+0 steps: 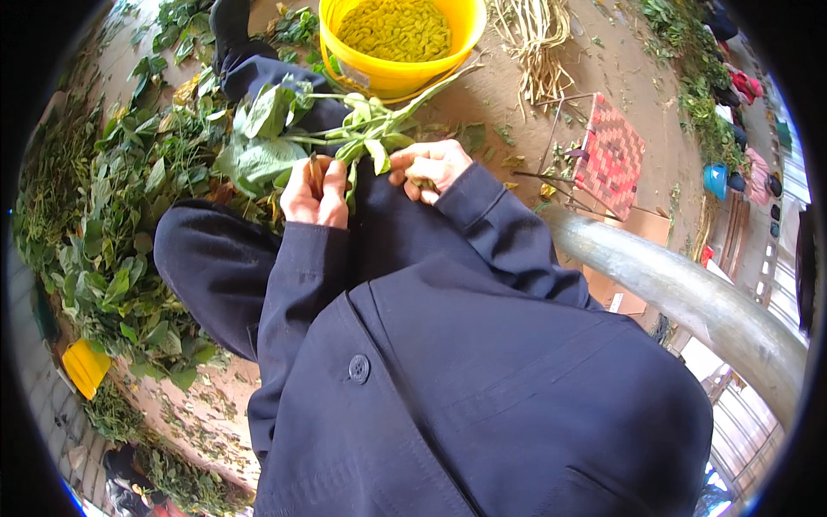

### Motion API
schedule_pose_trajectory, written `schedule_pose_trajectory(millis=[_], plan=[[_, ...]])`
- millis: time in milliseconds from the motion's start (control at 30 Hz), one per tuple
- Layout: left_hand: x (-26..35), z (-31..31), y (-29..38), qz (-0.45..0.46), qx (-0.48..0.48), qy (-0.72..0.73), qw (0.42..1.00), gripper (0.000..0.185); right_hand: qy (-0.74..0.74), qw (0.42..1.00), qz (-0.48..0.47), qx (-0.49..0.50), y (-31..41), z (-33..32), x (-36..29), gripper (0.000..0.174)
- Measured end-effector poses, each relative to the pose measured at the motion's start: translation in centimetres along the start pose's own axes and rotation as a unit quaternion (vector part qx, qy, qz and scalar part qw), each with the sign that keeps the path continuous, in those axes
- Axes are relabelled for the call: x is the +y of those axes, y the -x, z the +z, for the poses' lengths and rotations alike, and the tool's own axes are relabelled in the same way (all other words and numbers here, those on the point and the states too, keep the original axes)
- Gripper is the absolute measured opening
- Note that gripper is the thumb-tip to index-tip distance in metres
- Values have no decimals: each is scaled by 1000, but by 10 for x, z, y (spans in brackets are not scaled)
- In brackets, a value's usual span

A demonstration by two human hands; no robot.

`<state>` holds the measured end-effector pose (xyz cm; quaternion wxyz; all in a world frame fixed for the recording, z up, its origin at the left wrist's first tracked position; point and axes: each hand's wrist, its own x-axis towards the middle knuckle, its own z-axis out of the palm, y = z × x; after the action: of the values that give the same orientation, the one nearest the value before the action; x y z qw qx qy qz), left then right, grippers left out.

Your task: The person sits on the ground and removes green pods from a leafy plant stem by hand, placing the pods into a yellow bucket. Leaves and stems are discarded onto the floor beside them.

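A leafy green bean plant [381,126] with several pods lies across my lap, its thick stem pointing up to the right. My left hand [316,190] pinches a part of it near the large leaves, with something brown between thumb and finger. On the other side, my right hand [429,169] has its fingertips at the pods; the curled fingers hold what look like picked pods [423,183]. Just beyond the plant stands a yellow plastic bucket [400,76], part filled with green pods [394,29].
Piled leafy plants [123,245] spread along the left. Bare stalks [536,45] lie right of the bucket. A folding stool with a red woven seat [610,155], cardboard [636,226] and a thick metal pole [678,278] are at the right. People sit farther off at the right edge.
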<state>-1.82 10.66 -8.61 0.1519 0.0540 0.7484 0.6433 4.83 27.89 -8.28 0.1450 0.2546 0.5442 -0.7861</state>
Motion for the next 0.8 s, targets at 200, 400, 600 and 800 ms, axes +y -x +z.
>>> schedule_pose_trajectory(millis=[200,400,600,800], plan=[[-1,3,1,-27,1,5,1000,7,-152,988,-21,6,9,-19,-29,20],[-6,3,1,4,-1,50,999,7,-173,972,-152,44,-75,-25,-111,16],[0,6,-2,-4,-9,45,999,7,183,949,-87,240,-169,-58,-128,42],[-5,4,2,-1,18,58,998,7,9,973,-198,120,-101,-28,-120,28]])
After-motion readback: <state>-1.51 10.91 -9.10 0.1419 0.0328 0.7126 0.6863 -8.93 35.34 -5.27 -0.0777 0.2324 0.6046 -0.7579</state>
